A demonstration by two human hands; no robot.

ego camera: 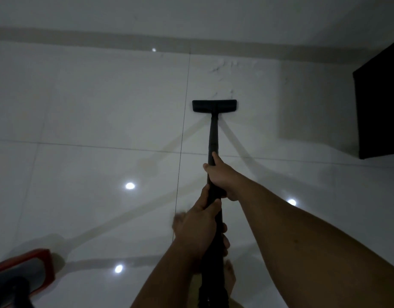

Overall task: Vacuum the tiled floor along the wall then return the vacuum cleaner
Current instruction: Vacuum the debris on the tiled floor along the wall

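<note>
- The glossy white tiled floor (91, 107) fills almost the whole view. Faint dusty marks show on the tile between the nozzle and the pale skirting strip (125, 38) at the foot of the wall, so I judge that this band is not cleaned yet.
- A dark rectangular piece of furniture (383, 103) stands at the right, near the wall. It will block a sideways pass to the right; the nozzle should turn before it or go along its edge.
- The red and grey vacuum cleaner body (22, 272) sits at the lower left corner, well apart from the nozzle. It probably has to be pulled along when the work goes further.
- The long black vacuum tube (214, 134) runs from both hands to the floor.
- The left hand (200, 221) is lower on the tube, with fingers curled round it; it looks a little blurred.
- The right hand (220, 176) grips the tube higher up, with the forefinger laid along it.
- The flat black floor nozzle (214, 106) lies flat on the tile, apart from the wall. To do this step well, push it slowly forward to the skirting and keep it flat.
- A bare foot (230, 276) is just beside the tube; keep the hose away from it.
</note>
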